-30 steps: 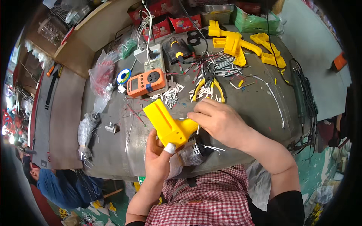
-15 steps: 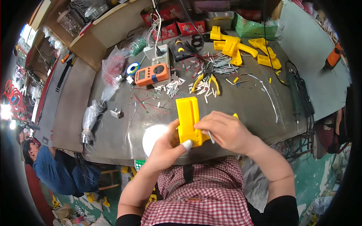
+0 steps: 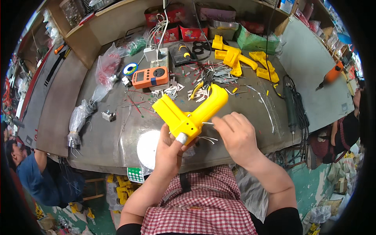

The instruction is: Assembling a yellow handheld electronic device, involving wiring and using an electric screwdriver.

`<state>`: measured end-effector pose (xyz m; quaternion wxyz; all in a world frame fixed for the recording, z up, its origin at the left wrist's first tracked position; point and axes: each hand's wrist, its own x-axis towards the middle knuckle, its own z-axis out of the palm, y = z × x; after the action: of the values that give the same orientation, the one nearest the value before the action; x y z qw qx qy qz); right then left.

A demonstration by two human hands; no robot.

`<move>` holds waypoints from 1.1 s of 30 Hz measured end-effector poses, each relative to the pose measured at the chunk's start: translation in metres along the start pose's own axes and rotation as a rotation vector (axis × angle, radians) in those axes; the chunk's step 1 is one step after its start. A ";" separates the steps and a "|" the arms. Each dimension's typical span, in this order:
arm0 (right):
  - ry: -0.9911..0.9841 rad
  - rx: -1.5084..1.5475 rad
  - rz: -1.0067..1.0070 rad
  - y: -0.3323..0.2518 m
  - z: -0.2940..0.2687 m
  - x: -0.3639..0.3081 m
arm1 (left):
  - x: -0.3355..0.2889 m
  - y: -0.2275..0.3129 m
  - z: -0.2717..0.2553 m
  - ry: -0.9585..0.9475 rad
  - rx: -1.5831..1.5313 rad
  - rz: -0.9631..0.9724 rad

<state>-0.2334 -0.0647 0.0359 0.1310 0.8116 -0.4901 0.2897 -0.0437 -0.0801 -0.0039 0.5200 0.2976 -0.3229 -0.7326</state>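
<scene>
My left hand [image 3: 169, 150] grips a yellow plastic tool housing [image 3: 178, 117] from below, its thumb, with a white wrap at the tip, on the lower corner. The housing's rounded handle points up and to the right, and small dark holes show near its bottom. Beside it, my right hand [image 3: 239, 135] has its fingers closed on the end of a thin metal pin [image 3: 208, 123], which reaches toward the housing's right side; whether the pin touches it I cannot tell. Thin white wires [image 3: 209, 139] stick out below the housing.
Beyond the housing lie yellow-handled pliers [image 3: 197, 90], metal pins [image 3: 225, 74] and white sleeves. An orange meter [image 3: 150, 77] stands left of these. More yellow housings [image 3: 235, 56] lie at the back right, and a dark corded screwdriver [image 3: 290, 105] at the right edge. A person [image 3: 43, 176] sits at left.
The housing has turned in my left hand, so its handle now points up and right. My right hand has drawn back a little from it with the pin. The whole view has shifted slightly.
</scene>
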 end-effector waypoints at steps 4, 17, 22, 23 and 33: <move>-0.088 -0.024 -0.019 -0.005 0.003 0.006 | 0.001 0.002 -0.004 -0.025 0.002 0.023; -0.149 0.207 -0.240 0.008 0.016 0.007 | 0.005 -0.008 -0.022 -0.016 0.162 -0.026; -0.107 0.217 -0.179 0.013 0.018 0.014 | 0.012 0.011 -0.016 -0.014 0.345 0.079; -0.087 0.183 -0.255 0.014 0.015 0.015 | 0.014 0.017 -0.014 -0.082 0.444 0.036; -0.229 0.144 -0.074 0.021 -0.021 0.036 | 0.030 0.030 -0.008 -0.105 0.139 -0.057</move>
<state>-0.2459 -0.0902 0.0725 0.0259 0.8641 -0.4496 0.2247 -0.0290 -0.1175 0.0115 0.4595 0.3032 -0.3913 -0.7374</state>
